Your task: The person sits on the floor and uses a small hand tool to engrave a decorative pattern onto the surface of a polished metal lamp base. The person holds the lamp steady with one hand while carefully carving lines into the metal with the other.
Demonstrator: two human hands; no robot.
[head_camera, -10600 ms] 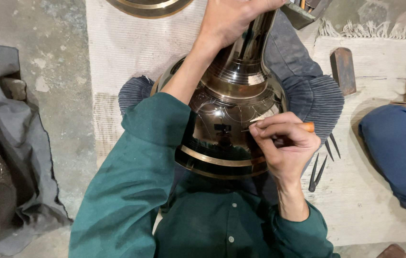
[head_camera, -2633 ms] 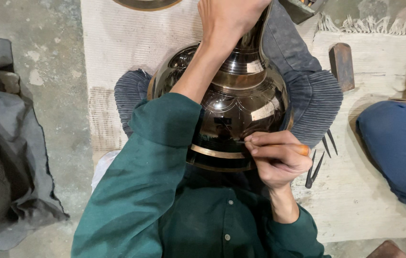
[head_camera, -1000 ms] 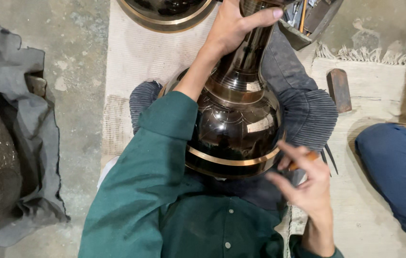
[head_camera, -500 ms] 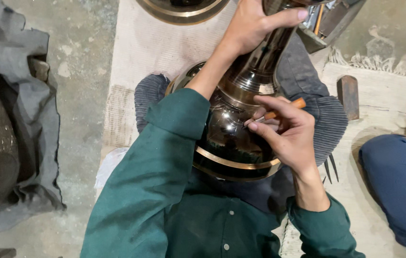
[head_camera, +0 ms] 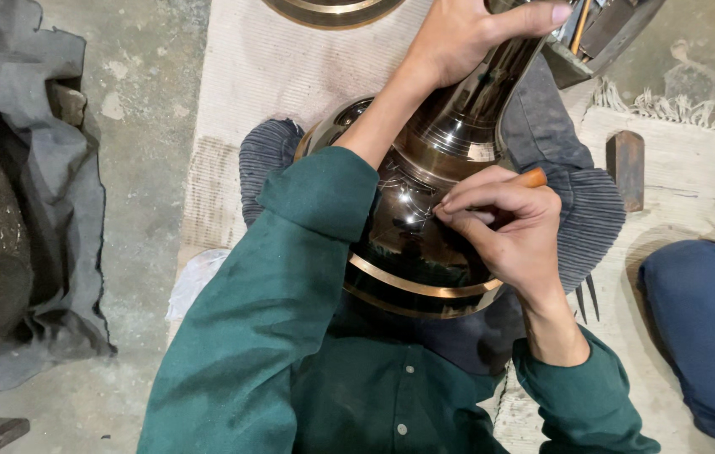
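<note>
A large dark polished metal vase (head_camera: 412, 244) with brass bands lies in my lap, its neck pointing away from me. My left hand (head_camera: 466, 34) grips the neck near the top. My right hand (head_camera: 504, 227) rests on the vase's shoulder, fingers closed around a small tool with an orange wooden handle (head_camera: 532, 177). The tool's tip is hidden between my fingers and the metal. My green sleeves cover both forearms.
A grey cloth (head_camera: 46, 219) drapes an engraved dark vessel at the left. A brass-rimmed dish (head_camera: 332, 10) lies at the top, a tool box (head_camera: 601, 38) at upper right. A wooden block (head_camera: 625, 168) and thin metal tools (head_camera: 584, 298) lie on the mat. Another person's blue-clad leg (head_camera: 702, 328) is at the right.
My right hand came up from the vase's lower right side and settled on its shoulder with the orange-handled tool. My left hand stayed on the neck.
</note>
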